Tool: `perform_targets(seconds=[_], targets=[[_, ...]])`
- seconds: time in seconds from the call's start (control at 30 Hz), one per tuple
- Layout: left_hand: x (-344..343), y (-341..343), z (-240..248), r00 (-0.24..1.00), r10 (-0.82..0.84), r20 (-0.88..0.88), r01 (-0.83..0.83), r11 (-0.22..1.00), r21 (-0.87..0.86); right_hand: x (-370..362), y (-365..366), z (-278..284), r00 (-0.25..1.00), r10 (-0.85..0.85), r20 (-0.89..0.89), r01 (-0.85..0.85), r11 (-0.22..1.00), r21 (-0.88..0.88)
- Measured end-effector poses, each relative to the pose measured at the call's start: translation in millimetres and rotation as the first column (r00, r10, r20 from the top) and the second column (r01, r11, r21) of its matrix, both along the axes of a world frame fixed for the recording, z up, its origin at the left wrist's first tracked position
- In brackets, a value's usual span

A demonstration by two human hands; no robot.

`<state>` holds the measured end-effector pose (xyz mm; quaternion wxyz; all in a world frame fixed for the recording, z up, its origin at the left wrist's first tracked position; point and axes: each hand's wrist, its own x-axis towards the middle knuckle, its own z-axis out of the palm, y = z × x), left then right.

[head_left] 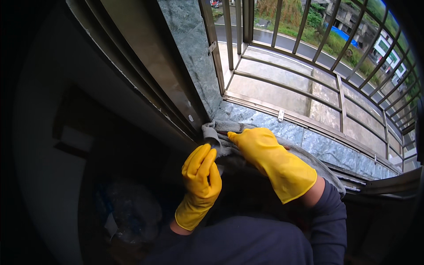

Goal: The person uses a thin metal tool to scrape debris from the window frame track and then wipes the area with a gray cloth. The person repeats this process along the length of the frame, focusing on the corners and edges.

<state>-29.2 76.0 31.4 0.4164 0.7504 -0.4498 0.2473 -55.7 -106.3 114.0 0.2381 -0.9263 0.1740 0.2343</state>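
A grey cloth [211, 133] lies bunched in the corner of the window frame and trails right along the sill track. My right hand [274, 161], in a yellow rubber glove, presses down on the cloth with its fingers closed on it. A thin dark reddish strip shows by its fingertips; I cannot tell what it is. My left hand [198, 183], gloved the same way, is raised just below the corner. Its fingers are curled together at a small dark, rounded end [213, 142] beside the cloth; the rest of that thing is hidden.
A brown metal window frame [154, 75] rises on the left. Beyond the blue-grey stone sill [282, 126] stands a barred metal window cage [291, 90], with a road and greenery outside. A clear plastic bag [132, 210] lies in the dark at lower left.
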Motion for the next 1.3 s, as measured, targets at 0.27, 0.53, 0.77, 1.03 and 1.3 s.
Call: perform_targets(seconds=[0.27,0.53,0.77,1.03,1.3], targets=[[27,-48,10,0.994,0.107,-0.033,-0.051,0.69,0.722,-49,-33,-14,0.996,0.048,-0.074,-0.058,0.987,-0.147],[35,-63,8,0.988,0.092,-0.125,0.024,0.704,0.709,-120,-57,0,0.979,0.105,0.177,-0.05,0.956,-0.29],[44,-61,-4,0.997,-0.067,-0.047,0.081,0.716,0.694,-172,-80,26,0.988,0.107,0.115,-0.061,0.936,-0.345],[57,-55,-9,0.973,-0.129,-0.193,0.212,0.83,0.515,-122,-77,1,0.987,0.157,-0.02,-0.158,0.965,-0.208],[54,-56,-25,0.95,-0.037,-0.309,0.175,0.885,0.431,-52,-55,-13,0.985,0.173,0.015,-0.172,0.984,-0.045]])
